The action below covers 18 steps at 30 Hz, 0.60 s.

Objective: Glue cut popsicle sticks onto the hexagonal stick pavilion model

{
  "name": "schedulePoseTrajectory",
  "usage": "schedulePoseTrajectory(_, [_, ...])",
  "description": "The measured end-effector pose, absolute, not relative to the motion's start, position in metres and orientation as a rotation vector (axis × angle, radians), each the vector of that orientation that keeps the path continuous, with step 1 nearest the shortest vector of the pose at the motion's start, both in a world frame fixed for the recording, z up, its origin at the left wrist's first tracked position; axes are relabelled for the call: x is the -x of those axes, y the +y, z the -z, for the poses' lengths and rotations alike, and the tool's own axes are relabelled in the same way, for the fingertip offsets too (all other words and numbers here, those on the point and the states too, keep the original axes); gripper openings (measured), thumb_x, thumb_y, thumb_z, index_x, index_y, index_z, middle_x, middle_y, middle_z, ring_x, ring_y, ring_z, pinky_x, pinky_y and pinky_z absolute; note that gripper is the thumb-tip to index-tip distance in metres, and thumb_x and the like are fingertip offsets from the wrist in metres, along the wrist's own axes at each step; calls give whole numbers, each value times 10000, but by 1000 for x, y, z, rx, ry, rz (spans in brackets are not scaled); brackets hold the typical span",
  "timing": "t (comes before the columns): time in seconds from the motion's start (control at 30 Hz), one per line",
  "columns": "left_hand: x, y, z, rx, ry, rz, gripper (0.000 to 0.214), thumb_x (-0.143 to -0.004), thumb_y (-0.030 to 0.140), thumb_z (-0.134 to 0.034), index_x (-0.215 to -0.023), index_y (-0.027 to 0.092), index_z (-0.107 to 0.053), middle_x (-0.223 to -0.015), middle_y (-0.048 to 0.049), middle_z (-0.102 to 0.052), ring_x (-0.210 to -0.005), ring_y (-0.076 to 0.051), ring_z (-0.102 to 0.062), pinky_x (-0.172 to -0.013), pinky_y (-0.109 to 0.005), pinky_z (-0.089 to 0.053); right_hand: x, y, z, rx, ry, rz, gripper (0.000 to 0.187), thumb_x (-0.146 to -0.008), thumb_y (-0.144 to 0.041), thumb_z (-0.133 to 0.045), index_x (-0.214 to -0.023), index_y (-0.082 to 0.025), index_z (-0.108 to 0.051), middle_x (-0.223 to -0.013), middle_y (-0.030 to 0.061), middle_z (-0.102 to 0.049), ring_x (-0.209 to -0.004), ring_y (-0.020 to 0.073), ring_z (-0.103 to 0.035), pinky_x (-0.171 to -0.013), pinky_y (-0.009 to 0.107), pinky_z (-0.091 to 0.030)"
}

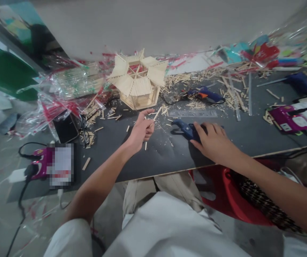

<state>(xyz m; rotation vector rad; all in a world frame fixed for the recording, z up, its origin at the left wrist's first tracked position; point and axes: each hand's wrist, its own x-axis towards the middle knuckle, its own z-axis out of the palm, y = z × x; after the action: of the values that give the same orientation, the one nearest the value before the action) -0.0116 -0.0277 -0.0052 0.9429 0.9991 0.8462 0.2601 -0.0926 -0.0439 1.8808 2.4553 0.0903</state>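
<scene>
Two bare hands rest on the dark tabletop (pixel 250 134) amid scattered stick offcuts. The left hand (pixel 141 130) has its fingers curled narrow, pinching a short wooden stick (pixel 157 112) just near of the stick-built house model (pixel 139 84). To its right, the right hand (pixel 214 141) lies flat, fingers loosely extended, on blue-handled cutters (pixel 183 127), with a clear ruler (pixel 193 113) and glue gun (pixel 205 94) beyond.

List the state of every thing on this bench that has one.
left hand, fingers pinched together above the bench
right hand, laid open on the blue cutters
blue cutters, lying flat, partly under that hand
stick house, upright
glue gun, lying on its side
phone, flat, screen dark
</scene>
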Motion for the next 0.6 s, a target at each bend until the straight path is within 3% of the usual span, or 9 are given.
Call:
schedulePoseTrajectory(0.1, [11,-30,6,-956,1010,-840,359,-878,191,-512,-1229,252,-469,-537,137,-305,-412,-74,-148,-437,-177,-100,-257,-91,31,-1914,2448,55,622,-1062,-395,-293,-1498,-2,-500,-1213,314,-627,-1120,440,-607,-959,569,-494])
schedulePoseTrajectory(0.2, [10,-30,8,-974,1021,-833,407,-873,197,-531,-1273,248,-478,-545,131,-333,-411,-69,-175,-434,-172,-115,-245,-90,12,-2001,2407,418,575,-1074,-444,-278,-1432,-84,-547,-1150,249,-669,-1016,393,-655,-879,494,-514])
schedulePoseTrajectory(0.37, [11,-27,13,-955,1107,-827,495,-867,173,-561,-1344,262,-465,-540,130,-363,-391,-57,-217,-430,-159,-128,-214,-89,-12,-1929,2384,1042,423,-1081,-489,-282,-1134,-206,-592,-1088,140,-713,-967,287,-669,-824,370,-482])
schedulePoseTrajectory(0.6, [6,-26,15,-918,1168,-825,557,-899,132,-521,-1430,267,-423,-547,129,-372,-389,-49,-245,-434,-147,-133,-197,-86,-16,-1963,2343,1231,410,-1066,-537,-271,-892,-237,-489,-890,75,-661,-809,229,-599,-751,346,-453])
